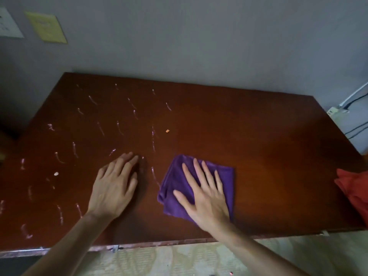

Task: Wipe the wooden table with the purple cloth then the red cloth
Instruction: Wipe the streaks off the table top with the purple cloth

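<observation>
Head view. The first step, wiping with the purple cloth (pixel 201 186), appears to be in hand. The right hand (pixel 203 194) is pressing flat on the folded cloth, fingers straight and spread, at lower centre of the frame on the wooden desk (pixel 249 136). The left hand (pixel 115 188) is resting flat on the bare desk just left of the cloth, fingers straight and close together, gripping nothing.

White streaks (pixel 119 127) are covering the left half of the desk; the right half is showing none. A small orange crumb (pixel 167 131) is lying near centre.

Next move, as a judgement: the cloth needs sliding leftward across the streaks under steady palm pressure.

The red cloth (pixel 353 194) is lying bunched at the right edge of the frame, untouched.

Containers: none are showing.
</observation>
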